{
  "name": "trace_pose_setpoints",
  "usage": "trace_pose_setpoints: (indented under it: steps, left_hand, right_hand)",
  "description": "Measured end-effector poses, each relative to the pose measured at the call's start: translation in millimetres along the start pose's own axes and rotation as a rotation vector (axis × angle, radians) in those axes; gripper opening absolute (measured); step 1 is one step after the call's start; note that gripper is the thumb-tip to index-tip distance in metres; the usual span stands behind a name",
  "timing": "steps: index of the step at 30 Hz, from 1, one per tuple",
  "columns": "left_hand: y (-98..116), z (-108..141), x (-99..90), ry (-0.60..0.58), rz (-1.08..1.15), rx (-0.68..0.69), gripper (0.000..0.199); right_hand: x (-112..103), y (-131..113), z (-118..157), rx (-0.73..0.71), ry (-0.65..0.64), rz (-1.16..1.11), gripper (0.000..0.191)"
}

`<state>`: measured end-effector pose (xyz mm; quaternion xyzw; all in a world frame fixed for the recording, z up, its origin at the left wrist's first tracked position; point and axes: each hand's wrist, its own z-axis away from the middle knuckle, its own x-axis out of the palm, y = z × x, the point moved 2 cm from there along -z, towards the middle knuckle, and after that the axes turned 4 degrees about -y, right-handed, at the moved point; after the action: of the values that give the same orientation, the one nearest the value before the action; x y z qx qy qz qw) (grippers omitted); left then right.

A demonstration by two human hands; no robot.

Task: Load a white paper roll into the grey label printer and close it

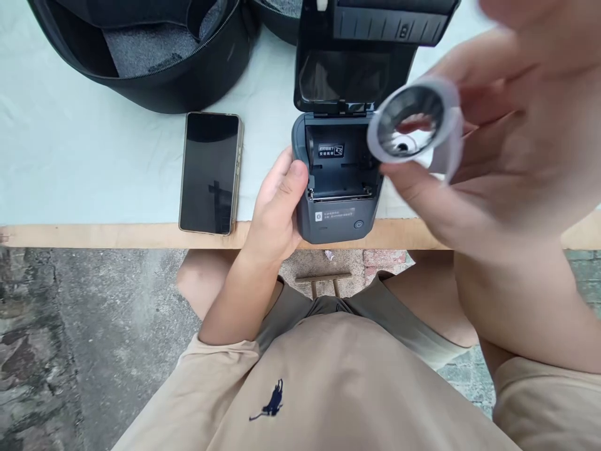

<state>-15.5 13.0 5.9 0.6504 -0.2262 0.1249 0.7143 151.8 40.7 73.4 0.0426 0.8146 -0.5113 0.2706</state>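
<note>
A dark grey label printer rests at the table's front edge with its black lid swung up, baring the hollow paper bay. My left hand grips the printer's left side, thumb on the upper edge of the body. Raised close to the camera, my right hand pinches a small white label roll between thumb and fingers. The roll's round core faces me, and a loose strip hangs from its right side. Part of the printer's right side is hidden behind the roll and my right hand.
A smartphone with a dark screen lies left of the printer. Behind it stands an unzipped black case with grey lining, and part of a second dark case shows beside it. The wooden table edge runs across in front.
</note>
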Motion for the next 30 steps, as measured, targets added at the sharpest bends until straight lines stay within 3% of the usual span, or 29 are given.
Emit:
trace_pose_setpoints:
  steps: [5, 9, 14, 19, 23, 26, 30]
  left_hand:
    - [2.3, 0.3, -0.7, -0.049, 0.002, 0.005, 0.04]
    - [2.2, 0.5, -0.4, -0.087, -0.003, 0.006, 0.037]
    - [2.6, 1.0, 0.4, -0.079, -0.01, -0.01, 0.035]
    - [5.2, 1.8, 1.2, -0.055, -0.018, -0.021, 0.038]
    - [5.7, 1.6, 3.0, -0.063, -0.019, -0.023, 0.039]
    - [4.7, 1.2, 2.8, -0.059, -0.009, -0.01, 0.039]
    - [4.4, 1.0, 2.4, -0.079, -0.012, -0.003, 0.039]
  right_hand:
    - [11.8, -15.3, -3.7, -0.174, -0.098, 0.468, 0.054]
    - [15.3, -15.3, -2.1, -0.127, -0.086, 0.661, 0.04]
    - [20.0, -14.9, -3.0, -0.066, -0.101, 0.755, 0.026]
    - [23.9, -9.8, -5.4, -0.152, -0.141, 0.763, 0.016]
    - [25.2, -6.4, -5.6, -0.183, -0.062, 0.771, 0.006]
    - [25.7, -4.7, -5.6, -0.174, -0.01, 0.796, 0.01]
    - [24.0, -1.6, -6.0, -0.127, -0.069, 0.803, 0.011]
